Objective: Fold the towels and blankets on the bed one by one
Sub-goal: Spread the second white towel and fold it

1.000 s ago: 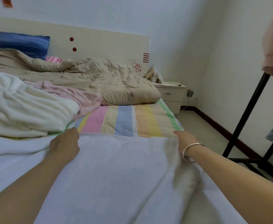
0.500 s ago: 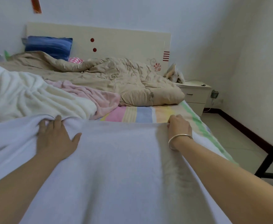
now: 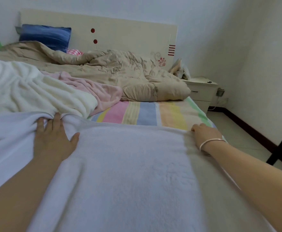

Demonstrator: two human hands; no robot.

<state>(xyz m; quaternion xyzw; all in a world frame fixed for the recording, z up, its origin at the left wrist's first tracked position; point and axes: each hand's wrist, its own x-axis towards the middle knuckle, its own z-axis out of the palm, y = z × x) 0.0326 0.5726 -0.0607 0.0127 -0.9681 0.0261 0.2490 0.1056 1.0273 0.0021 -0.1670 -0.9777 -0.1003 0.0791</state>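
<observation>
— Now, the left of the frame first. Findings?

— Left hand [image 3: 53, 139] lies flat on the white towel [image 3: 128, 173], fingers straight, thumb spread wide; it grasps nothing. Its fingertips reach the towel's far edge, where that edge meets a cream fleece blanket [image 3: 28, 91] heaped at middle left. A blue pillow [image 3: 45, 36] leans against the headboard [image 3: 120, 30] at upper left.

— And the centre?

— The white towel is spread over the bed and fills most of the lower frame, its far edge running between the two hands. Beyond it, a pink blanket [image 3: 100, 91] lies crumpled against the cream one, and a beige quilt [image 3: 120, 72] is bunched behind both. A striped sheet [image 3: 145, 113] shows between towel and quilt.

— Right side?

— Right hand [image 3: 205, 134] sits at the towel's far right corner, fingers curled down over the edge and holding it; the fingertips themselves are hidden. A silver bangle [image 3: 210, 142] circles that wrist. A white nightstand [image 3: 202, 91] stands beside the bed at middle right, and a black frame leg [image 3: 280, 144] crosses the right margin.
</observation>
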